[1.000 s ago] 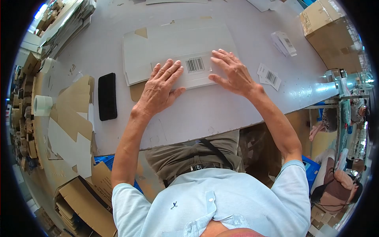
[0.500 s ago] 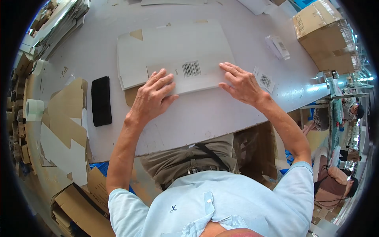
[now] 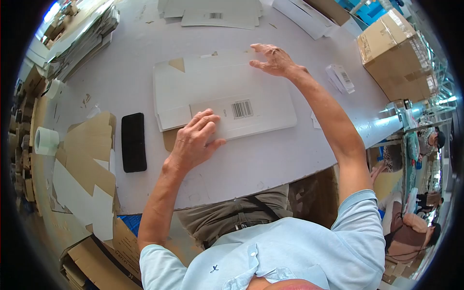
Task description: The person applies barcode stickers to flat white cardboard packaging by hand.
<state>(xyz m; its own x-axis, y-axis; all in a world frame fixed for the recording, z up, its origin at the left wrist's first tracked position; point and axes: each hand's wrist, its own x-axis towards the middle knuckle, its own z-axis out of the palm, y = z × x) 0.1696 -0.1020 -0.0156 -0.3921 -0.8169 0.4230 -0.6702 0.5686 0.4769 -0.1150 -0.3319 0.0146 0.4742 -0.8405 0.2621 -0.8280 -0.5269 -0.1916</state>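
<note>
A flat, white-faced cardboard blank (image 3: 270,108) with a printed barcode lies on the table in front of me, a brown flap edge showing at its lower left. My left hand (image 3: 193,137) rests with fingers spread on its near edge, left of the barcode. At the far right edge of the blank is my right hand (image 3: 274,61), its fingers stretched out and thumb apart, holding nothing. Left of the blank lies a black phone (image 3: 133,142).
Flat white pieces (image 3: 222,17) lie at the table's far side. A taped brown box (image 3: 394,53) stands at the right, near a small barcoded white packet (image 3: 340,78). Tape rolls (image 3: 47,141) and cardboard scraps (image 3: 89,159) sit on the left. People sit at the far right.
My right hand has moved from the near right part of the cardboard blank to its far edge. My left hand stays on the near edge. The head view has shifted, showing more of the far side.
</note>
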